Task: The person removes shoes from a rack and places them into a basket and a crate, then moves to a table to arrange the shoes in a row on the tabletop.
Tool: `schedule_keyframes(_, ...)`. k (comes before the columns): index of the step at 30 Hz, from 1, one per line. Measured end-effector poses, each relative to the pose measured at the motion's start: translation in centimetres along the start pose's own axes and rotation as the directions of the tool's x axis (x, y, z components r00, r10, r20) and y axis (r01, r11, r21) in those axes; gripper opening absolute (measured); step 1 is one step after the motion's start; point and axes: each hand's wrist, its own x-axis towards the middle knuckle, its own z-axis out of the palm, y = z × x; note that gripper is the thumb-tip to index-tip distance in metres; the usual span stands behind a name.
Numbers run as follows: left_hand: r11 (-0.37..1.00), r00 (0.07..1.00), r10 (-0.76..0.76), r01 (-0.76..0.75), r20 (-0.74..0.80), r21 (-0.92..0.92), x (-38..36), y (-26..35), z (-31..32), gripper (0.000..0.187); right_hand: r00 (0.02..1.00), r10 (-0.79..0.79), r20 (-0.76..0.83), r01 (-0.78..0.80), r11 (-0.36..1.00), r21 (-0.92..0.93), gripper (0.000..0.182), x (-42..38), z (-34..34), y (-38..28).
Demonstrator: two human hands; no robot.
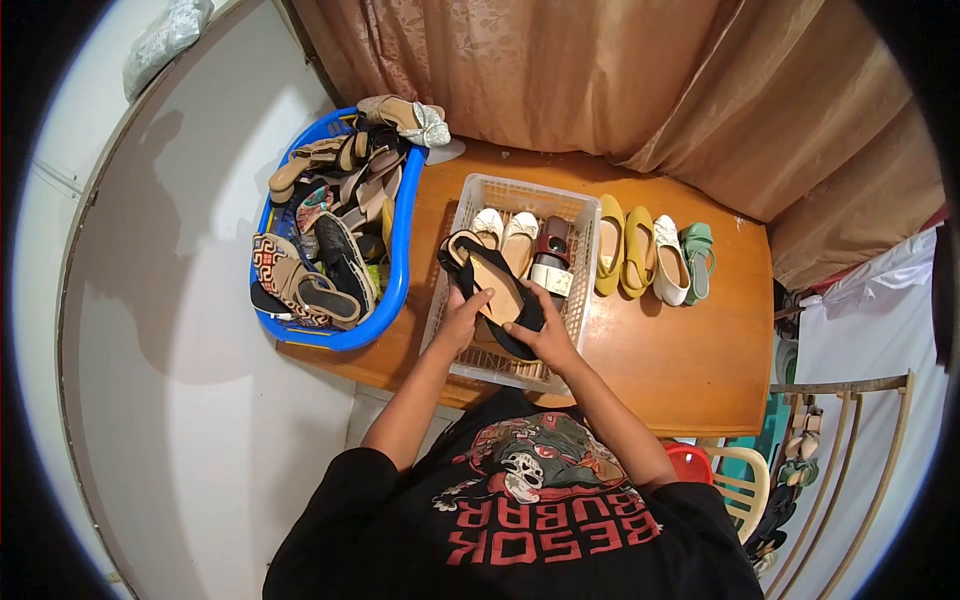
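My left hand (462, 318) and my right hand (543, 328) hold a pair of black sandals (492, 290) with tan insoles above a white plastic basket (450, 340). Fingers of both hands are closed round the sandals' edges. Inside the basket, beyond the sandals, sit white shoes with bows (519, 243) and a dark red pair (553, 240) with a pale piece on it. To the right of the basket, yellow flats (638, 255), white flats (670, 262) and green sandals (697, 264) stand in a row on the wooden table (690, 370).
A blue basket (398, 270) heaped with mixed shoes stands at the table's left end. Brown curtains (560, 80) hang behind. At the lower right are a cream plastic chair (750, 495), a red round object (688, 463) and a wooden rack (850, 385) near more shoes.
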Motion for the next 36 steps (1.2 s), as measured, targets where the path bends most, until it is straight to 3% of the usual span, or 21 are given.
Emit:
schedule_keyframes(2,1.0,1.0,0.016,-0.016,-0.011,0.012,0.0,-0.4,-0.3,0.054,0.982,-0.176,0.072,0.17,0.982,0.078,0.072,-0.1,0.1,-1.0)
schedule_keyframes(4,0.981,0.997,-0.071,0.077,0.04,-0.176,0.2,-0.3,-0.7,0.046,0.977,-0.192,0.088,0.187,0.981,0.054,0.073,0.2,-0.1,-0.6)
schedule_keyframes(5,0.985,0.999,-0.049,0.046,-0.014,-0.168,0.2,-0.6,-0.4,0.047,0.973,-0.206,0.106,0.204,0.979,0.032,0.075,0.4,-0.3,-0.5)
schedule_keyframes(6,0.985,0.999,-0.047,0.045,-0.01,-0.165,0.2,-0.5,-0.3,0.047,0.972,-0.21,0.103,0.208,0.978,0.033,0.075,0.4,-0.4,-0.6)
schedule_keyframes(8,0.969,0.999,-0.046,0.04,-0.018,-0.243,0.1,-0.3,-0.2,0.047,0.992,-0.07,0.108,0.071,0.997,-0.008,0.07,0.5,-0.4,-1.0)
schedule_keyframes(12,0.985,0.997,-0.047,0.036,-0.064,-0.168,-0.1,-0.3,0.4,0.053,0.992,-0.092,0.082,0.103,0.984,-0.144,0.058,0.9,-0.3,-0.4)
schedule_keyframes(14,0.985,0.98,-0.117,0.093,-0.164,-0.145,0.1,0.3,0.6,0.049,0.957,-0.279,0.077,0.29,0.92,-0.263,0.047,1.2,-0.2,0.8)
schedule_keyframes(18,0.982,0.967,-0.128,0.092,-0.22,-0.166,0.8,-1.0,-0.3,0.043,0.967,-0.255,-0.003,0.249,0.947,-0.201,0.043,0.8,0.8,1.1)
schedule_keyframes(20,1.0,0.974,-0.018,0.012,-0.227,-0.028,0.1,-1.0,0.6,0.043,0.975,-0.211,-0.07,0.2,0.969,-0.143,0.043,1.0,0.7,1.8)
schedule_keyframes(21,0.998,0.981,0.014,-0.026,-0.193,-0.058,-0.3,-0.6,1.2,0.055,0.976,-0.203,-0.077,0.196,0.977,-0.09,0.042,0.7,0.7,1.2)
schedule_keyframes(24,0.995,0.993,0.078,-0.083,-0.087,-0.054,-1.6,-0.9,2.6,0.061,0.979,-0.138,-0.149,0.142,0.99,0.014,0.042,0.2,0.0,0.9)
schedule_keyframes(26,0.995,1.0,-0.012,0.009,-0.028,-0.097,-1.9,-2.8,2.5,0.064,0.966,-0.18,-0.184,0.165,0.982,-0.095,0.041,-0.4,-0.9,-0.1)
schedule_keyframes(28,0.974,0.996,-0.064,0.048,-0.067,-0.219,-2.0,-4.2,3.0,0.055,0.956,-0.241,-0.17,0.219,0.966,-0.136,0.039,-0.7,-1.9,0.7)
schedule_keyframes(30,0.929,0.975,-0.222,0.201,-0.031,-0.31,-1.6,-5.0,3.2,0.037,0.96,-0.273,-0.057,0.254,0.94,-0.226,0.039,-1.5,-3.4,0.3)
schedule_keyframes(33,0.946,0.964,-0.264,0.26,0.007,-0.195,-1.5,-4.3,5.6,0.038,0.951,-0.302,-0.064,0.283,0.935,-0.216,0.038,-2.5,-4.7,0.5)
schedule_keyframes(36,0.948,0.966,-0.25,0.259,0.069,-0.186,-1.0,-4.0,8.1,0.041,0.969,-0.202,-0.141,0.196,0.979,-0.059,0.037,-3.3,-5.9,0.6)
